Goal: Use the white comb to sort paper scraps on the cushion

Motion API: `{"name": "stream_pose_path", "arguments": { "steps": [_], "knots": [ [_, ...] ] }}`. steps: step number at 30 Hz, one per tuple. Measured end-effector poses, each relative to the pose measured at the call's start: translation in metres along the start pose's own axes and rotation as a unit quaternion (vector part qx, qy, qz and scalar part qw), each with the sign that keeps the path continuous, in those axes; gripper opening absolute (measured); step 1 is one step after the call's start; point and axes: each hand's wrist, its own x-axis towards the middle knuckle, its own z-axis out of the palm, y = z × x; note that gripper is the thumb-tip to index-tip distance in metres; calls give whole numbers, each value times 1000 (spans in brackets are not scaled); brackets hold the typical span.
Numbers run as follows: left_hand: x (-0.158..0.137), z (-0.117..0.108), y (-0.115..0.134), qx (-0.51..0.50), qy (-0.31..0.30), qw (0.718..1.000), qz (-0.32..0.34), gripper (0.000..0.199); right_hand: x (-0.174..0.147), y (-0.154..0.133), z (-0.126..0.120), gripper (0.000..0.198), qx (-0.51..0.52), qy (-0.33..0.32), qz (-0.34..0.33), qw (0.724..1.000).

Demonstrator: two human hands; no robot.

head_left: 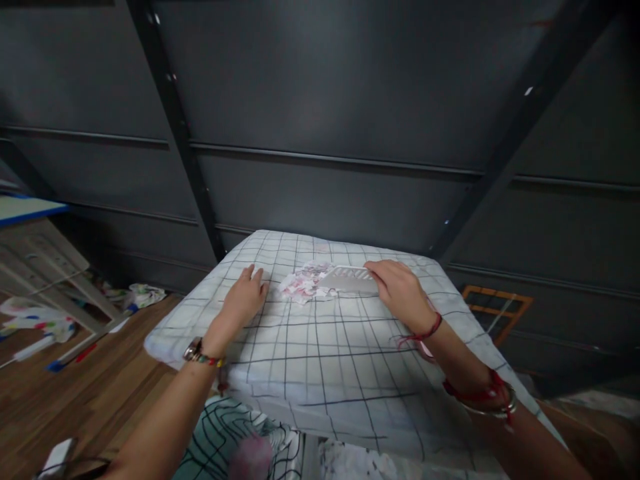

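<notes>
My right hand (399, 288) is closed on the near right end of a white slotted panel (350, 279), its exact kind unclear. The panel's left end reaches over a heap of small torn paper scraps (303, 283), white with pinkish and grey marks. To the left of the heap, my left hand (246, 292) lies with its fingers apart on the checked white cloth (305, 353). Nothing is in that hand. Beneath both hands, the cloth covers a raised, flat-topped surface. A round pinkish object (425, 350) shows partly behind my right wrist.
A dark panelled wall (325, 100) rises behind the cloth. A blue-edged table (30, 212) stands on the left, with spotted cloth (45, 320) on the wooden floor (110, 380). Below the front edge is an open container of paper pieces (355, 461). An orange frame (500, 307) leans at right.
</notes>
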Motion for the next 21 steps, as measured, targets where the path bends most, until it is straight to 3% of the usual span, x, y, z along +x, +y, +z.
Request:
{"name": "stream_pose_path", "arguments": {
  "steps": [3,6,14,21],
  "knots": [
    [20,17,9,-51,45,998,11,48,-2,5,6,38,-4,18,-12,1000],
    [29,28,14,-72,46,996,-10,53,-6,7,11,39,-4,39,-35,999],
    [24,56,-2,-93,50,994,4,48,-16,3,21,47,-2,56,-62,997],
    [23,58,-4,-95,39,995,8,39,-15,-11,21,42,15,56,-96,994]
  ]
}}
